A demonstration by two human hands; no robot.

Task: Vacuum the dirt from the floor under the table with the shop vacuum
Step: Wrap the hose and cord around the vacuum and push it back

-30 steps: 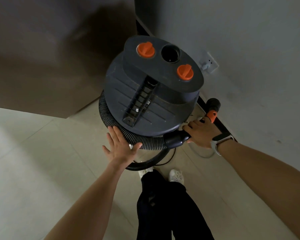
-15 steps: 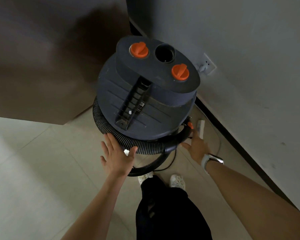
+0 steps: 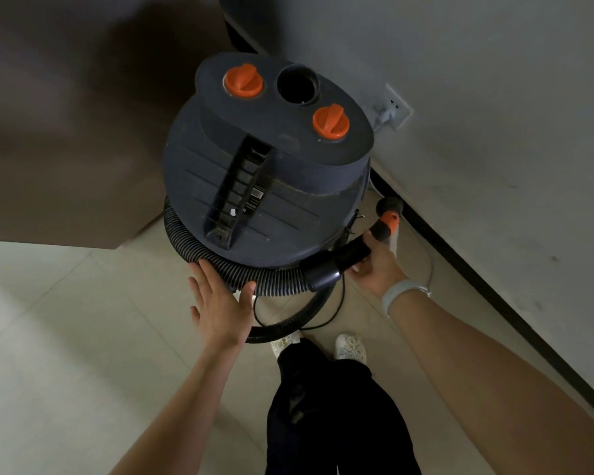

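The shop vacuum (image 3: 264, 173) stands on the tiled floor (image 3: 66, 337) close to the wall (image 3: 494, 97), its dark lid hiding the tank below. The ribbed hose (image 3: 254, 274) is coiled round the vacuum's near side. The left hand (image 3: 220, 310) lies flat with fingers spread against the coil. The right hand (image 3: 374, 265) holds the hose's rigid black end in a closed grip; its fingers are mostly hidden behind the tube. Beyond the vacuum, a plug sits in the wall socket (image 3: 393, 109). Left of the vacuum, a dark brown surface (image 3: 66, 132) is blurred and cut off.
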